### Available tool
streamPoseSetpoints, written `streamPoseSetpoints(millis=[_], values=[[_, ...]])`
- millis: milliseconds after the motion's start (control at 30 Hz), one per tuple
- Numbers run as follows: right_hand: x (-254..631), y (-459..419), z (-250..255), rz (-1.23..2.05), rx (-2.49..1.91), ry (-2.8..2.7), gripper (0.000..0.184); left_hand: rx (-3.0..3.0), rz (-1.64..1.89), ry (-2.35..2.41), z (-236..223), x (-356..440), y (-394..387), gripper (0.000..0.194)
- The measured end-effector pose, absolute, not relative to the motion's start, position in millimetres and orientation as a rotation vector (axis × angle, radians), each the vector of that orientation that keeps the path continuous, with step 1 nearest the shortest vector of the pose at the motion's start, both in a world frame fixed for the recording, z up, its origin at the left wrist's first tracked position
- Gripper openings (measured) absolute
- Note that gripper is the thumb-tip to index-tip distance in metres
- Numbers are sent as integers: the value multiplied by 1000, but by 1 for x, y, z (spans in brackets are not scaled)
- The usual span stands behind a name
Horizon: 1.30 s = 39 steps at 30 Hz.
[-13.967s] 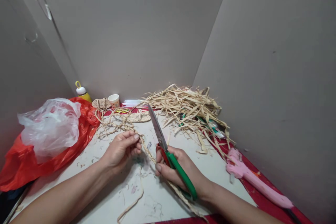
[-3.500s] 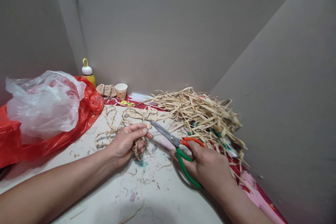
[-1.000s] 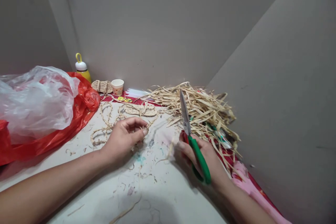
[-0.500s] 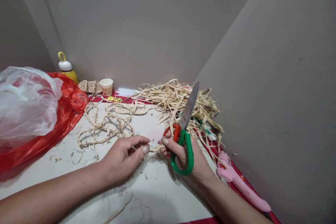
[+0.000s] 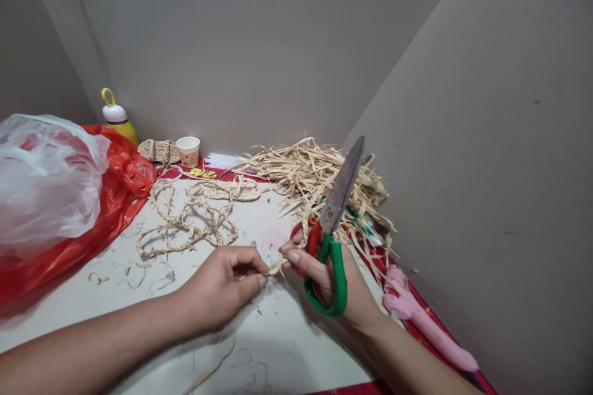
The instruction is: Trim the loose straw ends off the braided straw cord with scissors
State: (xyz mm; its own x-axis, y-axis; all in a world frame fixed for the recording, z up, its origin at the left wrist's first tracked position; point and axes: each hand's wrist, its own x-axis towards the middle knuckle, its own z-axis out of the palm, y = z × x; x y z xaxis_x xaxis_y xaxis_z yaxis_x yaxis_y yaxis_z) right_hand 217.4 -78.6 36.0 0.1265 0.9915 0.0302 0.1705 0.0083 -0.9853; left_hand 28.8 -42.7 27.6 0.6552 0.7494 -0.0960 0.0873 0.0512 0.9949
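Between my two hands runs a short stretch of pale braided straw cord [image 5: 277, 269]. My left hand [image 5: 231, 281] pinches its end between thumb and fingertips. My right hand [image 5: 324, 278] grips the cord with thumb and forefinger while scissors [image 5: 334, 287] hang from the same hand, one handle green and one red. The scissors' blades look closed and point up and away. Part of the red handle is hidden behind my fingers. Beyond my left hand, a long loose braid [image 5: 185, 231] lies in loops on the white board [image 5: 259, 358], near a flat woven straw sole [image 5: 238, 190].
A heap of dry straw strips [image 5: 306, 166] lies at the back right. Along the back stand a paper cup [image 5: 188, 152], a yellow bottle [image 5: 121, 123] and another straw piece [image 5: 159, 152]. Plastic bags [image 5: 50, 185] bulge at left; a pink tool [image 5: 430, 327] lies at right.
My left fingers have closed onto the straw cord's end, where they were more apart before. The scissors have shifted slightly to the right with my right hand.
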Motion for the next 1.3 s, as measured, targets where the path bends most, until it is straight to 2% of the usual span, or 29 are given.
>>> streamPoseSetpoints(millis=[67,200,267,433,633,800,900,1000,1133,1300], values=[[219,-78,34,1071,-1298,-1200,34,1467,618,737,26,30,-44,12],[223,-76,32,1105,-1203,-1240,30,1198,505,621,25,29,-41,34],[224,-77,32,1111,-1178,-1255,29,1137,447,571,26,27,-38,39],[223,-76,29,1204,-1130,-1225,29,1003,441,572,29,23,-33,30],[223,-75,13,1227,-1121,-1188,29,994,687,674,43,13,-17,27],[226,-77,2,1414,-986,-1311,45,897,910,682,52,1,3,29],[235,-76,6,1066,-1185,-1683,42,829,994,688,54,-2,8,27],[246,-71,9,408,-1338,-1999,37,779,1005,656,54,-2,8,22],[257,-60,3,-329,-1416,-2090,39,711,963,597,52,-1,4,22],[262,-52,0,-649,-1472,-2095,32,654,911,572,51,3,-4,19]])
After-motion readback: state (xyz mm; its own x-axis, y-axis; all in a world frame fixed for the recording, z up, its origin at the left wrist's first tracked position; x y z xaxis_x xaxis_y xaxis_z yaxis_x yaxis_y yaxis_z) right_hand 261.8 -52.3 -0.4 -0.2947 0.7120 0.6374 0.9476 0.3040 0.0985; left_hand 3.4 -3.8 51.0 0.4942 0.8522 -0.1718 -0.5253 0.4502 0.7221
